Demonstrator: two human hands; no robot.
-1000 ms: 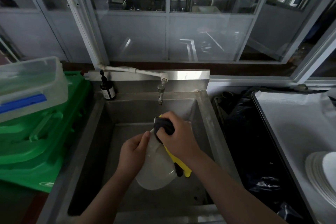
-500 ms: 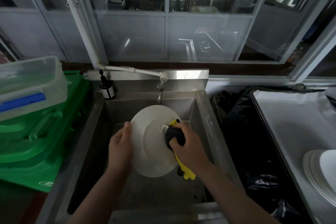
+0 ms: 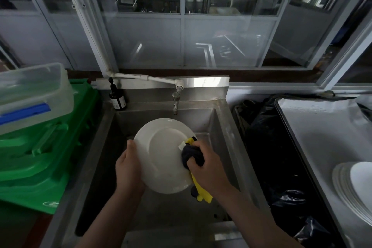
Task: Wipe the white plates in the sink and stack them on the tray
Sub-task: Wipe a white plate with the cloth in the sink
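Glazed windows [image 3: 181, 26] behind, dim light.

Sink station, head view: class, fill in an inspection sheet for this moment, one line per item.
Surface: steel sink, basin dim.
Job's things: white plate held tilted over the basin; dark and yellow cloth on its right edge; stacked plates on tray.
Clutter: dark bottle, green crates, clear tub, black bag.
Grippers: left hand holds plate; right hand grips cloth.
Cables: nothing seen.
Surroundings: tap, glass partition.
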